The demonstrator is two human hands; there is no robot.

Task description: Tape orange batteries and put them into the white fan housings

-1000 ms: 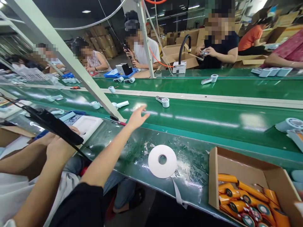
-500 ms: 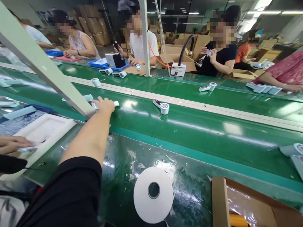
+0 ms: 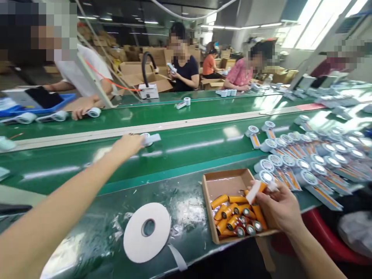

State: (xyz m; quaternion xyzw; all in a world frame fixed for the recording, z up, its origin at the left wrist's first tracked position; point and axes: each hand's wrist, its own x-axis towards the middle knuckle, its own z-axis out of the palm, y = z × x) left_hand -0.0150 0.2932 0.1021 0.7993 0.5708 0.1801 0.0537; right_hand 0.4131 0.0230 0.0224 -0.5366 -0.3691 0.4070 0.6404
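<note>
I see a green conveyor belt (image 3: pixel 203 155) running past my fingers, with a worn green bench edge (image 3: pixel 180 205) nearer me. Just beyond my left fingertips a small white fan part (image 3: pixel 149 138) lies on the belt. Under my right fingers sits a cardboard box (image 3: pixel 223 182) on the bench. Left of that, a white tape roll (image 3: pixel 147 232) lies flat. Right of my right fingers, rows of white fans (image 3: pixel 305 162) crowd the belt.

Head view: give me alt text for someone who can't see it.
The left hand grips a white handheld fan part on the green conveyor belt, while the right hand pinches a small white strip above a cardboard box of orange batteries. A white tape roll lies nearby.
</note>
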